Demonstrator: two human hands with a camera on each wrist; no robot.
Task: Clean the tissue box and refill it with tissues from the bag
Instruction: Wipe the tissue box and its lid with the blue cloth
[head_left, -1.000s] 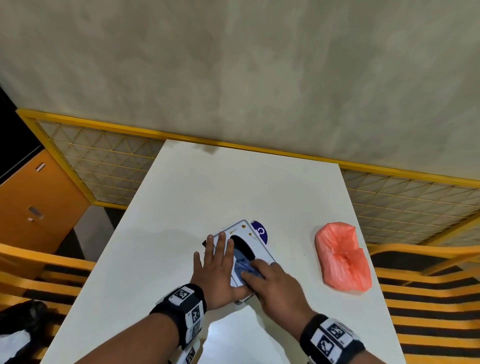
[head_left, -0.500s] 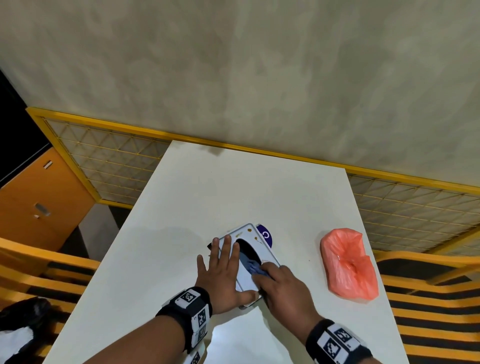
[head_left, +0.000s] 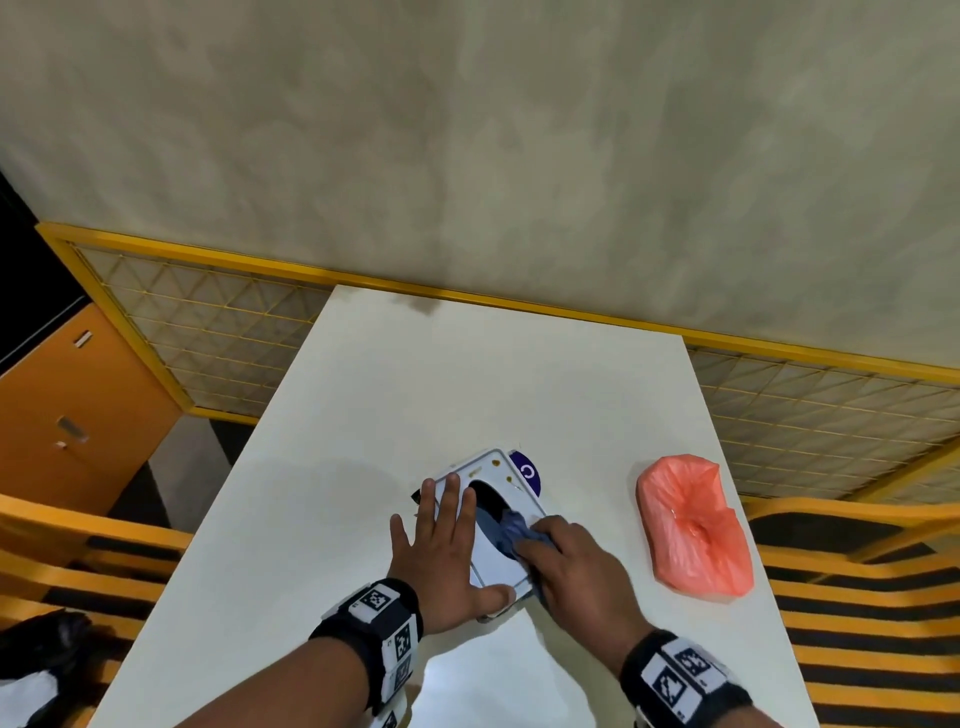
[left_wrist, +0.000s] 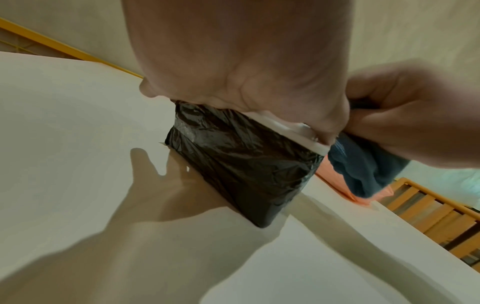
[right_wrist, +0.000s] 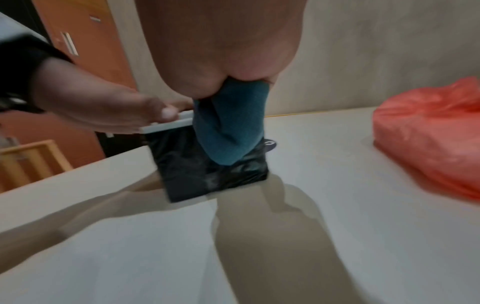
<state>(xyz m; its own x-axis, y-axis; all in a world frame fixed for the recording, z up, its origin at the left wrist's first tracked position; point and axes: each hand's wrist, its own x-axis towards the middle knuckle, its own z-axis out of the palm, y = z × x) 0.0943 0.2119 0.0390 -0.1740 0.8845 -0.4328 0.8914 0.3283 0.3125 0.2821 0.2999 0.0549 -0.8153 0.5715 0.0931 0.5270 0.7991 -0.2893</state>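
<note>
Cleaning step in hand. Tissue box (head_left: 501, 525), white lid with an oval slot, black-wrapped sides, stands near the front middle of the white table (head_left: 467, 395). Left hand (head_left: 447, 551) lies flat on the lid's left half, fingers straight, thumb along the near edge, pinning the box. Right hand (head_left: 571, 566) grips a bunched blue cloth (head_left: 511, 530) against the lid's right edge beside the slot; cloth tail hangs down the side in the wrist views. Orange-pink plastic bag (head_left: 693, 525) lies well apart to the right, untouched. Likely next: finish wiping lid and sides, put the cloth down, then reach for the bag. Refill not begun.
</note>
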